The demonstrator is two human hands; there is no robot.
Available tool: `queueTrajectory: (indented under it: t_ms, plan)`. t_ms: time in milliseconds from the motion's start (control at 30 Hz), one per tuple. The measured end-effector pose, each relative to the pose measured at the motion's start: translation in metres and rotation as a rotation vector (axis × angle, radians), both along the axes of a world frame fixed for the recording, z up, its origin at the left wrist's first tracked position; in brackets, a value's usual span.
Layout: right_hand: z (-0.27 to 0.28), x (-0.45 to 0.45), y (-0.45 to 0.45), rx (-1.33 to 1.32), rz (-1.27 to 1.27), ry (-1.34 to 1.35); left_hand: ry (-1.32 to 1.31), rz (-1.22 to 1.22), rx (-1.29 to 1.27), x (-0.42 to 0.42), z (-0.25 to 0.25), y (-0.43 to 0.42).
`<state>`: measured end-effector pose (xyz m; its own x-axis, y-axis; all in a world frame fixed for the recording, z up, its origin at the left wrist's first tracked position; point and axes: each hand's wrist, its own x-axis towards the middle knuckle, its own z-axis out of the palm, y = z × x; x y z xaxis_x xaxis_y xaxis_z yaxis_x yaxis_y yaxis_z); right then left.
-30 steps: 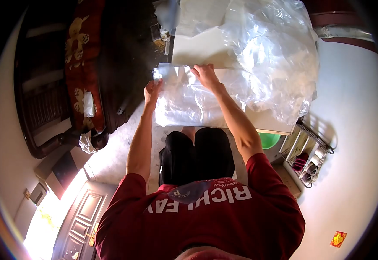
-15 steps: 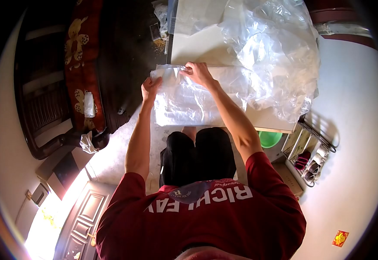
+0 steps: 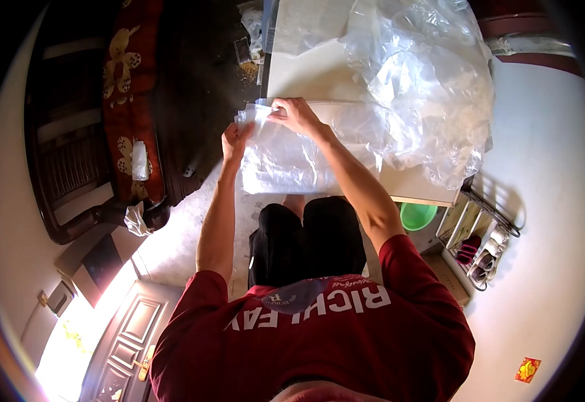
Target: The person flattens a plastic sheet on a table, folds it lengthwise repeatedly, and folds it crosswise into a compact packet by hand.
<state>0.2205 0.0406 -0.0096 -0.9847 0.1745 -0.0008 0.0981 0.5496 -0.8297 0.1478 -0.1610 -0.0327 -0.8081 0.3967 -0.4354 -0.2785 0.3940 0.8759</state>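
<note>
Clear plastic bags lie flat in a layered stack along the near edge of the table. My left hand is closed on the left edge of the plastic, thumb on top. With its fingertips pinched, my right hand holds the far left corner of the plastic, which is lifted and bent between both hands. How many layers each hand grips I cannot tell. A large crumpled heap of clear plastic spreads over the right part of the table, touching the flat bags.
The pale tabletop shows behind the bags. A green basin is under the table's right side, near a shoe rack. To the left stands a dark wooden bench with a red patterned cover. A door is at lower left.
My right hand has moved slightly left, closer to my left hand. The corner of the plastic between them is now raised and folded up more.
</note>
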Motion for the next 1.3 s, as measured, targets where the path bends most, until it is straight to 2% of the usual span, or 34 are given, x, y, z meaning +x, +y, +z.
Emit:
queueTrajectory:
  t_ms: [67, 167, 267, 467, 667, 733, 800, 867, 1000, 1067, 1100, 1267, 1300]
  plan:
    - [0.006, 0.0, -0.006, -0.067, -0.023, 0.029, 0.031, -0.029, -0.042, 0.001, -0.002, -0.001]
    - [0.005, 0.001, -0.01, -0.104, -0.043, -0.015, 0.049, 0.012, 0.03, 0.002, -0.004, -0.003]
    - [0.004, 0.002, -0.012, -0.149, -0.053, -0.01, 0.023, -0.068, 0.034, 0.0, -0.003, -0.01]
    - [-0.006, 0.001, -0.014, -0.072, -0.036, 0.196, -0.081, -0.01, 0.08, 0.001, 0.017, -0.005]
    - [0.014, -0.003, -0.018, -0.09, 0.024, -0.021, -0.109, 0.001, 0.158, 0.001, 0.012, -0.005]
    - [0.003, -0.006, -0.023, -0.056, 0.013, 0.167, -0.098, 0.029, 0.147, 0.003, 0.024, 0.002]
    - [-0.003, -0.007, -0.025, -0.112, 0.015, 0.163, -0.085, 0.03, 0.14, 0.003, 0.027, 0.004]
    - [-0.003, -0.007, -0.024, 0.021, 0.083, 0.082, -0.073, 0.031, 0.133, 0.002, 0.024, 0.004]
    - [0.006, 0.0, -0.022, 0.04, 0.028, 0.033, -0.062, 0.004, 0.133, -0.003, 0.008, -0.003]
    - [-0.003, 0.009, -0.013, 0.246, -0.047, 0.028, -0.032, -0.014, 0.121, -0.003, 0.01, -0.003]
    - [0.001, 0.016, -0.006, 0.237, -0.023, -0.112, -0.015, -0.019, 0.122, -0.002, 0.018, -0.001]
    - [-0.013, 0.029, 0.016, 0.263, -0.023, -0.058, 0.039, -0.059, 0.137, -0.006, 0.009, -0.012]
    - [-0.017, 0.028, 0.023, 0.289, 0.017, -0.16, 0.026, -0.026, 0.132, -0.006, 0.008, -0.013]
